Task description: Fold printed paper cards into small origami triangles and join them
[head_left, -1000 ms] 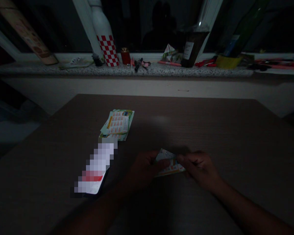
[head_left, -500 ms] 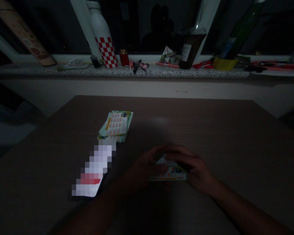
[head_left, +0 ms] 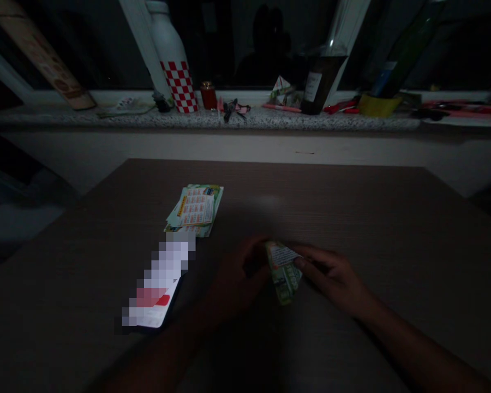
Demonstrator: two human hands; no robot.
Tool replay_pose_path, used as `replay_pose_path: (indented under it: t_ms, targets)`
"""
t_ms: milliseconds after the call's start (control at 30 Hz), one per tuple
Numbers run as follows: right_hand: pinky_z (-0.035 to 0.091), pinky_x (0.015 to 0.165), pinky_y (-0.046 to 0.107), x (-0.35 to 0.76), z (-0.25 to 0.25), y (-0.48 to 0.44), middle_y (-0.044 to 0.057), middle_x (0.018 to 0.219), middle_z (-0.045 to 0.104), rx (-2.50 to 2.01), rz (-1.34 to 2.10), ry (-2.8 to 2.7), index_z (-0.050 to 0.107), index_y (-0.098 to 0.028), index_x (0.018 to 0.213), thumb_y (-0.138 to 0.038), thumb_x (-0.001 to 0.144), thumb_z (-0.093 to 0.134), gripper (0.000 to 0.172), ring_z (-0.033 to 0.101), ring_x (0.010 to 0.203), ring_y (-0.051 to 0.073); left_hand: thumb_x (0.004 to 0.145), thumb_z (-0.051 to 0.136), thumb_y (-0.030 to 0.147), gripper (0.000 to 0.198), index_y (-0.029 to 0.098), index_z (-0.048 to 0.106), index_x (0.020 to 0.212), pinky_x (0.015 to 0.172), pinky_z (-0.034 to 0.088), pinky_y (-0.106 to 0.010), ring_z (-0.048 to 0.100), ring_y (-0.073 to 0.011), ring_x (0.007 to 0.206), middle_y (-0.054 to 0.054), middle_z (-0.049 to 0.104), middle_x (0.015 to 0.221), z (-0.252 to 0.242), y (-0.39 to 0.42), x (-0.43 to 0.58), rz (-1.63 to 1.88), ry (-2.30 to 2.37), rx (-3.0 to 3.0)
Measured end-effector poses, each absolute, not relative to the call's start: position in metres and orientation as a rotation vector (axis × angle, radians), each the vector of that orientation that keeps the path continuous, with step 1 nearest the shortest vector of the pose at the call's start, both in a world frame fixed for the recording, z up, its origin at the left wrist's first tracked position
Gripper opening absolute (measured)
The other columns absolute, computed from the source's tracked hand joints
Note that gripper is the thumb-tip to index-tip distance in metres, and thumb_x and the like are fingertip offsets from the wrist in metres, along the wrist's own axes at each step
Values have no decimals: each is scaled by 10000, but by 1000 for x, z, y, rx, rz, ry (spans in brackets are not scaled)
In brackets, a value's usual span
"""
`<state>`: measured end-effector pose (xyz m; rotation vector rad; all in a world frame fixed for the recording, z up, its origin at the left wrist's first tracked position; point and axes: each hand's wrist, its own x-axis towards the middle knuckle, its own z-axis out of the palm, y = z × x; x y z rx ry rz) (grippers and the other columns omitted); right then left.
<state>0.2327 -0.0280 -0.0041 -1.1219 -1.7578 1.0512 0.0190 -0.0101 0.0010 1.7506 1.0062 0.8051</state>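
Note:
A green-and-white printed paper (head_left: 285, 275), folded to a roughly triangular shape, is held above the table between my two hands. My right hand (head_left: 335, 275) pinches its right corner, thumb on top and fingers behind. At its left edge my left hand (head_left: 245, 273) closes on the paper with thumb and fingers; deep shadow hides part of that grip. Farther off to the left, a loose stack of similar printed papers (head_left: 195, 210) lies flat. Nearer than the stack, a lit phone (head_left: 157, 314) rests on the table, its screen mostly blurred out.
Behind the brown table (head_left: 352, 202) runs a speckled stone windowsill (head_left: 229, 123). On it stand a white bottle with red checks (head_left: 180, 82), a small red jar (head_left: 208, 97), a dark labelled container (head_left: 317, 87), a folded paper shape (head_left: 281, 90) and a green bottle (head_left: 409, 49).
The paper has turned from lying crosswise to a point-down triangle, with a different printed side showing. My right hand has shifted to its right corner, and the fingertips have drawn apart.

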Motion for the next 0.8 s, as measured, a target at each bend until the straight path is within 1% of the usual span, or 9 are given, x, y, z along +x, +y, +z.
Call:
replay_pose_path:
  t_ms: [67,133,233,267,367,433,567,700,800]
  targets:
    - [511,877,326,235,-4,-25,61,1113,690,-1098,1052,-1845,639,-238,1176,-281,949,482,280,645,1005,188,833,582,170,513,241,427,1317,991,421,-406,532,-222,1155,-76,553,1273,1,-9,16,781,1087,2083]
    - [509,871,330,236,-6,-22,63,1095,684,-1099,994,-1979,628,-249,1195,-273,959,463,289,641,988,185,828,570,147,493,252,455,1296,996,408,-414,497,-231,1181,-71,519,1298,2,-8,14,662,1065,2393]
    - [501,842,360,239,-13,-18,73,991,685,-1204,726,-2200,640,-241,1172,-272,940,504,271,634,933,202,820,579,158,386,220,534,1198,930,445,-393,532,-230,1086,-69,565,1194,5,-6,14,422,994,2621]
    - [493,848,377,240,-15,-17,79,990,681,-1237,631,-2246,639,-232,1169,-274,926,530,269,627,941,214,817,585,170,348,204,554,1162,914,451,-388,542,-229,1051,-68,580,1149,6,-6,14,354,986,2651]
    - [468,895,411,245,-16,-17,99,1088,657,-1265,468,-2280,604,-215,1205,-273,903,571,309,600,1011,234,828,586,214,226,171,596,1049,903,444,-391,543,-231,1006,-73,591,1072,9,-6,15,231,995,2708]
    - [468,900,404,248,-10,-18,100,1122,643,-1239,469,-2284,601,-214,1197,-278,905,568,301,592,1030,229,847,561,229,170,165,606,998,886,443,-391,541,-231,984,-74,591,1041,12,-6,15,186,995,2735]
    - [498,785,333,252,8,-24,65,959,643,-1124,639,-2400,676,-206,1007,-289,899,577,168,606,902,193,862,528,209,139,159,608,964,824,449,-367,546,-221,929,-74,592,996,19,-9,16,123,966,2754]
    - [487,717,291,251,19,-32,44,889,613,-1134,709,-2413,677,-206,961,-265,894,580,132,599,815,166,862,527,209,134,158,612,952,782,448,-367,545,-224,887,-75,589,966,23,-13,17,85,977,2766]
    - [481,698,286,248,19,-36,31,882,603,-1209,758,-2473,667,-206,915,-259,839,648,95,594,794,166,866,527,224,131,157,611,941,762,449,-356,544,-218,864,-70,589,952,23,-14,17,72,977,2761]
